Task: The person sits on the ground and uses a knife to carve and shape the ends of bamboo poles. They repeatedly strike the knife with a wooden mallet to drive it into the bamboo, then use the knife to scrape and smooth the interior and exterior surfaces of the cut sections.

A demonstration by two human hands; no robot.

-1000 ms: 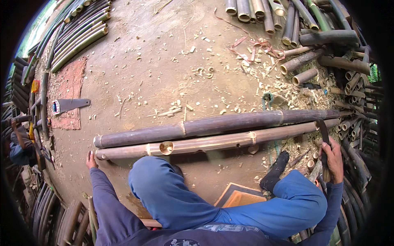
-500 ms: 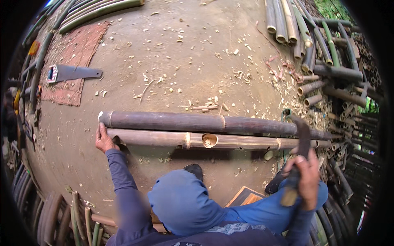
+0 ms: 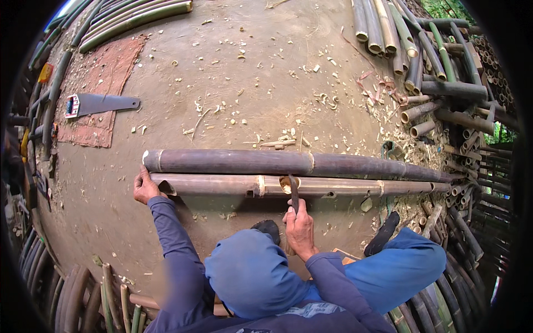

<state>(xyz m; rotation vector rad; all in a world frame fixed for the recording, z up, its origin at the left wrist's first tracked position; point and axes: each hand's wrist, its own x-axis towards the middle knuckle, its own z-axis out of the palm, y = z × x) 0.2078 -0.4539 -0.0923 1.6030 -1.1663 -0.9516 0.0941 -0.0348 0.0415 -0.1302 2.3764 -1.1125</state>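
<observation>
Two long bamboo poles lie side by side on the ground, running left to right. The farther dark pole (image 3: pixel 233 162) has a pale cut end at left. In the nearer brown pole (image 3: pixel 216 183), an opening (image 3: pixel 286 185) sits just right of a node. My left hand (image 3: pixel 145 187) is closed around the left end of the nearer pole, its fingertips close to the farther one. A machete (image 3: pixel 293 195) with a dark blade is gripped in my right hand (image 3: pixel 300 228). Its blade, seen nearly edge-on, meets the opening; how deep it reaches I cannot tell.
A handsaw (image 3: pixel 105 104) lies on a reddish mat (image 3: pixel 91 132) at left. Bamboo poles (image 3: pixel 377 28) are stacked at the far right, with more (image 3: pixel 72 299) at the lower left. Pale shavings (image 3: pixel 327 100) litter the ground. My blue-clad knee (image 3: pixel 411 261) is at lower right.
My right hand has swung the machete from above my right knee leftward to the opening in the nearer pole. My left hand stays at the left pole ends.
</observation>
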